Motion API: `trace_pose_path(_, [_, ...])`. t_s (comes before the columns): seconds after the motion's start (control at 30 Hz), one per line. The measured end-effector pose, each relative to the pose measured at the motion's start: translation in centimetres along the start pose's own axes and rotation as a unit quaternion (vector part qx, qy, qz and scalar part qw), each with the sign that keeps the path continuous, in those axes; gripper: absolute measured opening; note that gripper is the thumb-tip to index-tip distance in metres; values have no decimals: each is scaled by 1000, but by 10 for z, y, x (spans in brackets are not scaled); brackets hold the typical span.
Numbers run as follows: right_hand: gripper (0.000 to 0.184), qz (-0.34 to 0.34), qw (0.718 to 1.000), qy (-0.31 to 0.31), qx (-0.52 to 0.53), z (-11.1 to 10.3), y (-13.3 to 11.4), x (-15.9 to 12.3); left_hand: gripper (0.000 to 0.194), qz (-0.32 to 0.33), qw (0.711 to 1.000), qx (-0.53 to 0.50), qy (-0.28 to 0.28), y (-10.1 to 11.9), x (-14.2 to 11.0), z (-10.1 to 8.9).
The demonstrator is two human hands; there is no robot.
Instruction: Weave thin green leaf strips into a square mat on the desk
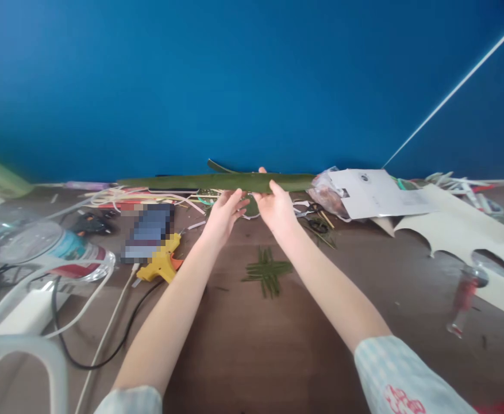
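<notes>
A long green leaf [183,182] stretches sideways along the back of the table. My right hand [276,208] grips it near its middle, with the thumb in front and a fingertip showing above its top edge. Just below the leaf, my left hand [224,217] has its fingers apart and holds nothing that I can see; whether it touches the leaf I cannot tell. Between my forearms, a small cross-shaped piece of woven green strips [268,271] lies flat on the brown table [252,345].
On the left are a yellow glue gun [162,261], a pixelated phone [148,233], a clear plastic bottle [79,256] and cables. Dark-handled scissors [316,210], white paper [376,192], cut card [462,221] and a small reddish tube [462,302] are on the right. A blue wall [252,86] stands behind.
</notes>
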State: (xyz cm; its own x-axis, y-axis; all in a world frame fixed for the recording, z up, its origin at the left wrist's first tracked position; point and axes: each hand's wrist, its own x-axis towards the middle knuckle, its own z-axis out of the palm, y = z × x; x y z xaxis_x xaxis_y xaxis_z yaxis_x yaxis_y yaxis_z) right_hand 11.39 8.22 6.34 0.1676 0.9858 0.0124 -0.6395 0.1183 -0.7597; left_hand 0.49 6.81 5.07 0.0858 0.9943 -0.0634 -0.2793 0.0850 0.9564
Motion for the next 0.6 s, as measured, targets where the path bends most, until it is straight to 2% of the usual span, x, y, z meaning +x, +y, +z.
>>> trace_pose_path(0.17, [26,30,999,0,-44,-2,14,-15,21,25,995,-65,75,3,1,5])
trace_pose_path(0.23, [19,66,994,15,-89,-13,10,-18,19,30,992,-64,102,5,0,2])
trace_pose_path(0.3, [23,100,980,-23,-168,-32,-1,-20,17,41,990,-59,123,7,-1,-3])
trace_pose_path(0.37, [25,117,946,-96,-288,-58,-19,-21,16,48,988,-52,136,8,-1,-10])
trace_pose_path(0.4, [24,93,923,-96,-361,-73,-29,-21,17,50,987,-53,142,9,0,-13])
trace_pose_path(0.43, [22,61,889,-78,-448,-88,-39,-21,17,53,987,-53,145,9,0,-16])
trace_pose_path(0.47, [22,17,838,-50,-543,-102,-49,-21,16,53,986,-51,149,9,1,-18])
trace_pose_path(0.53, [18,-16,800,-12,-599,-127,-66,-22,14,48,985,-51,159,10,1,-20])
trace_pose_path(0.6, [9,-23,765,-7,-643,-145,-76,-25,14,43,985,-47,159,11,1,-21])
